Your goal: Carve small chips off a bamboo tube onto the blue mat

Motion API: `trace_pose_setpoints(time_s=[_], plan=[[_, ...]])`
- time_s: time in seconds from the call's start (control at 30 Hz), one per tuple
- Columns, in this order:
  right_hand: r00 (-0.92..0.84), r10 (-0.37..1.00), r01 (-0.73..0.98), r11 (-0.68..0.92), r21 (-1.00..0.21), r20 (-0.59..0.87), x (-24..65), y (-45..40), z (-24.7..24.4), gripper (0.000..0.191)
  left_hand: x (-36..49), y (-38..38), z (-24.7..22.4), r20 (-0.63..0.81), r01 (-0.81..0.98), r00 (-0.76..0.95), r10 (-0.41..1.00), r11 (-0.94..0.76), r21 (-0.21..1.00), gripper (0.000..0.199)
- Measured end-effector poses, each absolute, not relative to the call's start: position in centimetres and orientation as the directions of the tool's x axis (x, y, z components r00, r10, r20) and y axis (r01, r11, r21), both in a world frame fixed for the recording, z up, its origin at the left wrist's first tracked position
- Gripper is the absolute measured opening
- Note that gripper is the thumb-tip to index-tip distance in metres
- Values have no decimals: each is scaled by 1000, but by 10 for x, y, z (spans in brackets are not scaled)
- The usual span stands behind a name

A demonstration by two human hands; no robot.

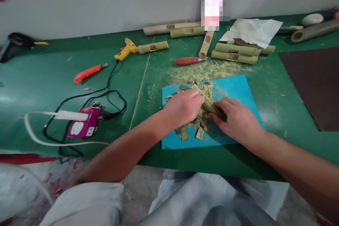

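A short length of pale green bamboo tube (209, 104) lies slantwise between my hands, low over a blue sheet (233, 90). My right hand (237, 118) grips its lower right end, thumb on the near side and fingers on the far side. Curled fingers of my left hand (186, 105) close on the tube toward its upper left end; their tips are partly hidden. Beneath and around the tube is a heap of bamboo chips (200, 133) and shavings. Beyond the sheet lies a red-handled carving knife (186, 61).
Notched bamboo tubes (234, 56) lie along the back, some under white paper (251, 31). To the left are an orange utility knife (88, 73), a yellow glue gun (125, 50), a purple power strip (84, 122) and looping cords. A dark brown sheet (315, 84) lies on the right.
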State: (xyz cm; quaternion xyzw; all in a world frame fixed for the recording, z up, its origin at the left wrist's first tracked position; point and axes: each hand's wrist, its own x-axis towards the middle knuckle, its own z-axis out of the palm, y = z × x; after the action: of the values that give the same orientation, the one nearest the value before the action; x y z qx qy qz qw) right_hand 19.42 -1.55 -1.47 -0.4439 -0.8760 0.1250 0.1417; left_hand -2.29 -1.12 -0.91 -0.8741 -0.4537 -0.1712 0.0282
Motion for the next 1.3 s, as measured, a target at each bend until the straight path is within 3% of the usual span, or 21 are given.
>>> trace_pose_setpoints(time_s=[0.2,0.37,0.47,0.6,0.77,0.9,1.0,1.17,1.3], plan=[[-560,817,739,567,-363,136,195,-16,-15,15,-38,3,-10,453,832,395,799,-520,193,22],[-597,771,718,637,-280,223,197,-14,-11,17,-43,3,-4,544,777,206,813,-474,415,14],[-611,734,705,675,-217,296,201,-10,-8,19,-45,-1,5,506,723,88,858,-404,561,19],[-620,721,676,691,-256,309,205,-3,-5,19,-46,-7,18,349,679,98,932,-319,662,9],[-651,730,612,667,-426,208,208,5,-7,22,-44,-12,23,222,658,147,964,-263,705,8],[-644,751,587,608,-534,148,211,10,-9,22,-44,-13,24,269,622,207,941,-339,706,7],[-679,718,563,644,-519,153,212,14,-8,22,-43,-13,23,295,605,223,929,-369,705,5],[-740,650,522,716,-463,171,214,16,-3,24,-39,-16,22,228,599,242,943,-330,730,13],[-774,611,498,750,-435,168,215,16,-2,26,-36,-18,23,170,582,267,949,-299,756,9]])
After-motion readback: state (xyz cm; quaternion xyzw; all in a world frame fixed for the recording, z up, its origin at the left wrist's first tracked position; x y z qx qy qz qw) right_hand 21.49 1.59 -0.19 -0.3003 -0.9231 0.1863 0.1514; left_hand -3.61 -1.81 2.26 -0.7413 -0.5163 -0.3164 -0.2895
